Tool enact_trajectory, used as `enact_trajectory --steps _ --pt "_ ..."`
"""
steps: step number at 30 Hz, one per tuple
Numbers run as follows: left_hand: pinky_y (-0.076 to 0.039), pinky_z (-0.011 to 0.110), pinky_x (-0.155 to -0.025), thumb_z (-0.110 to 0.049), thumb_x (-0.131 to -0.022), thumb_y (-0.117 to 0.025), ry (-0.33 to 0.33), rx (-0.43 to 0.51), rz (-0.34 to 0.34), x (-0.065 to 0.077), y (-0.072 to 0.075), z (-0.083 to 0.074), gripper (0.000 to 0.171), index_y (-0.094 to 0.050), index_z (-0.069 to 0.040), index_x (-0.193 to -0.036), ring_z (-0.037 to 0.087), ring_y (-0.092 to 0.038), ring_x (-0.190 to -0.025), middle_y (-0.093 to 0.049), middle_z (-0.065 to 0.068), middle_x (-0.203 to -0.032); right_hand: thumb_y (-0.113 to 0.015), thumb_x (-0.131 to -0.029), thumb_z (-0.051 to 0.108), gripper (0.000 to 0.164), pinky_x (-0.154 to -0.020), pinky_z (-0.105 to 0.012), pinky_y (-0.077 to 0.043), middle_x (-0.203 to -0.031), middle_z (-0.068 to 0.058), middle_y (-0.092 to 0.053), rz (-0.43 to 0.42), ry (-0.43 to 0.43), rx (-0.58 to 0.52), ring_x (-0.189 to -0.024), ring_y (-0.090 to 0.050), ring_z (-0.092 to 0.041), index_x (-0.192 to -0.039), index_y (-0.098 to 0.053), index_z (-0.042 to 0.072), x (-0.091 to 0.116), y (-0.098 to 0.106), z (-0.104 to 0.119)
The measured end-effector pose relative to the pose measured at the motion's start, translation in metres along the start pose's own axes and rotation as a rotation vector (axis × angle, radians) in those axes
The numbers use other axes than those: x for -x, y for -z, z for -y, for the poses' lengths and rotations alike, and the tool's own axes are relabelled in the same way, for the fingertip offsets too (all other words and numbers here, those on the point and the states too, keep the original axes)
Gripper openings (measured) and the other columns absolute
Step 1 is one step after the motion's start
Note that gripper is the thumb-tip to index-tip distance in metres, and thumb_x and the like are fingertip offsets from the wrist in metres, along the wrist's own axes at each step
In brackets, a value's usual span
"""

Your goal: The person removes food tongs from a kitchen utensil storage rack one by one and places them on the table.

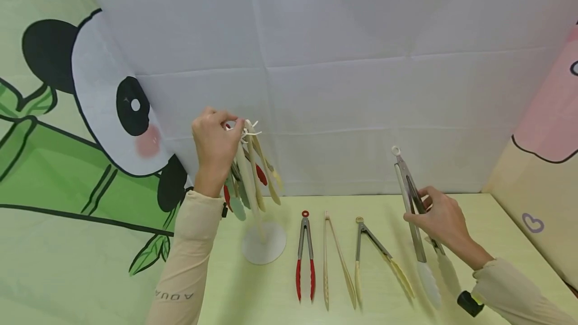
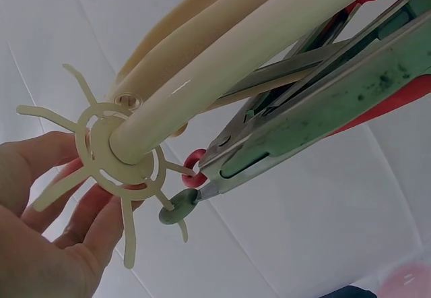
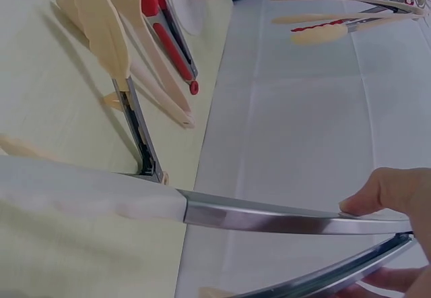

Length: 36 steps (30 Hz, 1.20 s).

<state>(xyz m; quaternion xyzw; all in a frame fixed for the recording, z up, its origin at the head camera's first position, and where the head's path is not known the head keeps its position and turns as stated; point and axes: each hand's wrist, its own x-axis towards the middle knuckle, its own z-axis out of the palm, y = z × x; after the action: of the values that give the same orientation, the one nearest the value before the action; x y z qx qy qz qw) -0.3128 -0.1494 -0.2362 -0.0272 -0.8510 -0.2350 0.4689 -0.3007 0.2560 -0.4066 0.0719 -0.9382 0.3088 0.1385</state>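
Observation:
At the top of a cream stand, my left hand (image 1: 215, 142) pinches the ring of hooks (image 2: 84, 139) between thumb and fingers. Several tongs hang from that ring, among them green tongs (image 2: 323, 126) and red ones; they overlap too much to tell apart fully. On the right, my right hand (image 1: 444, 219) grips metal tongs with white tips (image 1: 428, 285) by their arms. These tongs are raised over the table, ring end up and arms spread apart, as the right wrist view shows, where the fingers and thumb (image 3: 380, 190) hold near the ring end.
On the pale yellow table (image 1: 280, 310) lie red-tipped tongs (image 1: 298, 277), beige tongs (image 1: 326, 265) and yellow-tipped tongs (image 1: 399, 275), side by side between the hands. The stand's round white base (image 1: 266, 252) rests at the left. A white cloth wall (image 1: 334, 99) rises behind.

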Motion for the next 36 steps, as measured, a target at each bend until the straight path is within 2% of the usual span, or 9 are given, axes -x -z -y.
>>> enact_trajectory --steps 13,20,27,36 --pt "-0.037 0.034 -0.060 -0.013 -0.074 -0.066 -0.048 0.018 -0.015 0.000 -0.004 0.004 0.015 -0.071 0.002 -0.074 0.024 -0.047 -0.063 -0.055 0.015 -0.069 -0.071 -0.067 0.036 0.052 -0.047 -0.029 -0.036 -0.077 -0.010 -0.058 0.031 -0.007 0.025 -0.060 -0.051 -0.019 -0.102 -0.052 0.003 0.002 -0.008 -0.012" --pt "-0.039 0.034 -0.060 -0.013 -0.075 -0.067 -0.051 0.037 -0.018 0.000 -0.004 0.004 0.016 -0.070 0.002 -0.074 0.026 -0.050 -0.063 -0.055 0.015 -0.069 -0.071 -0.067 0.036 0.051 -0.045 -0.028 -0.036 -0.073 -0.007 -0.057 0.052 -0.029 0.034 -0.056 -0.048 -0.016 -0.100 -0.052 0.001 0.003 -0.013 -0.020" --pt "-0.042 0.035 -0.061 -0.014 -0.075 -0.068 -0.051 0.050 -0.008 0.000 -0.004 0.005 0.016 -0.070 0.002 -0.077 0.028 -0.053 -0.064 -0.056 0.015 -0.071 -0.071 -0.066 0.040 0.055 -0.043 -0.028 -0.035 -0.075 -0.009 -0.057 0.070 -0.069 0.035 -0.055 -0.049 -0.016 -0.100 -0.052 0.001 0.007 -0.022 -0.031" --pt "-0.042 0.035 -0.060 -0.015 -0.075 -0.068 -0.059 0.039 -0.003 0.001 -0.003 0.005 0.017 -0.070 0.002 -0.078 0.027 -0.053 -0.063 -0.057 0.015 -0.072 -0.071 -0.067 0.037 0.052 -0.041 -0.029 -0.035 -0.076 -0.011 -0.058 0.096 -0.097 0.021 -0.052 -0.048 -0.016 -0.099 -0.052 0.000 0.010 -0.032 -0.041"
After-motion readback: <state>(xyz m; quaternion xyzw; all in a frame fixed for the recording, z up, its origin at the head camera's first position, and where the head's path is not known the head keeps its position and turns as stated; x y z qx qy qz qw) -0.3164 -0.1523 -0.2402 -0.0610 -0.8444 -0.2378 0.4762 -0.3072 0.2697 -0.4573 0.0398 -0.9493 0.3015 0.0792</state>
